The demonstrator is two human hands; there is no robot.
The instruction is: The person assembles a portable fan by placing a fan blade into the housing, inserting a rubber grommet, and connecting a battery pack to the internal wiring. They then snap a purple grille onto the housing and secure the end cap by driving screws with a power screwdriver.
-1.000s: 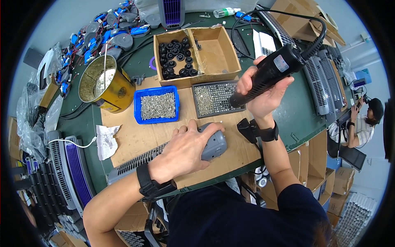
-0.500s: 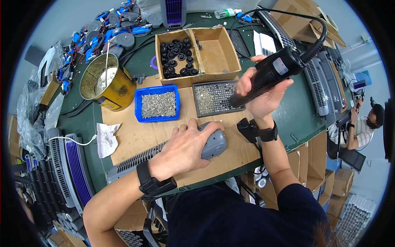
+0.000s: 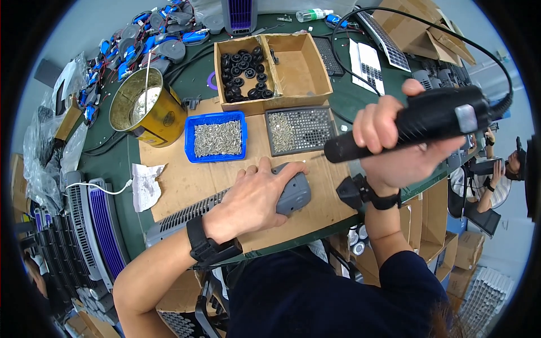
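My left hand (image 3: 253,194) is wrapped over the end of a long grey plastic housing (image 3: 296,194) with slots, holding it against the cardboard sheet. In my right hand (image 3: 394,135) is a black electric screwdriver (image 3: 439,118), tilted almost level, its cord running up from the back. The tip points left, raised beside the housing and apart from it. Farther away lies a dark perforated tray (image 3: 315,130) with small screws (image 3: 280,130) heaped on its left side. A blue bin (image 3: 189,147) of screws stands left of that tray.
A divided cardboard box (image 3: 307,67) holds black round parts (image 3: 242,65) in its left half. A yellow can (image 3: 163,127) with a stick stands at left. Wired round parts (image 3: 127,50) pile up behind. Grey-purple units (image 3: 98,236) line the left edge. Another person (image 3: 487,180) sits at right.
My right hand has drawn the screwdriver back from the perforated tray, toward me and right, and tilted it closer to level. My left hand has hardly moved on the housing.
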